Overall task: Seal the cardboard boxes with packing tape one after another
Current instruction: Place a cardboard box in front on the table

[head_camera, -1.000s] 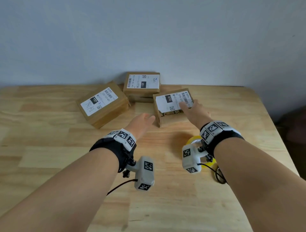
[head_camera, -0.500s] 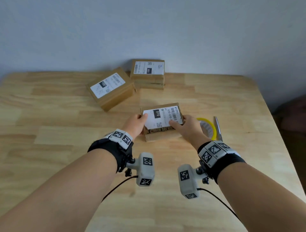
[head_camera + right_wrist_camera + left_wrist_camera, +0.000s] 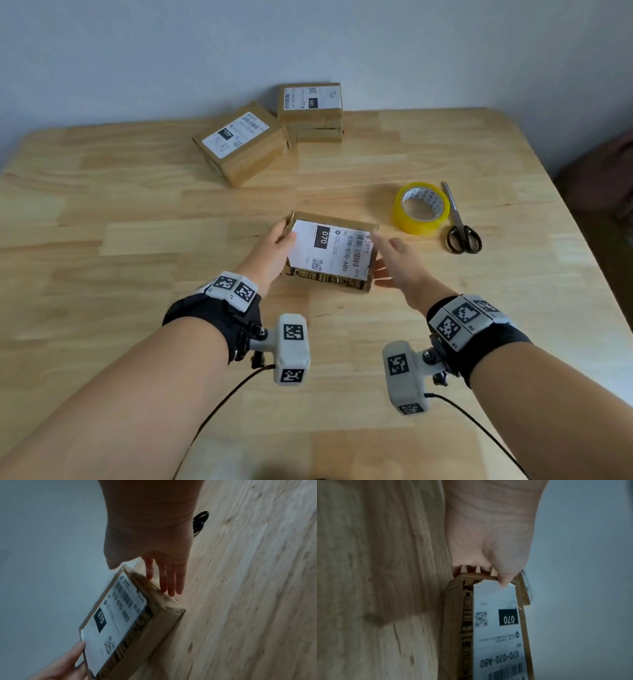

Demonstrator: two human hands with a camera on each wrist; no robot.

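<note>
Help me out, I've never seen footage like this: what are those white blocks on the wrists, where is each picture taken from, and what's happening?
No machine: a person wears wrist cameras. The wide picture comes from a head camera; the other two look along each hand. The left hand has a grip on the brown cardboard box labelled 070; the right hand lies open beside it. On the light wooden table are a yellow roll of packing tape, black-handled scissors and more labelled cardboard boxes.
</note>
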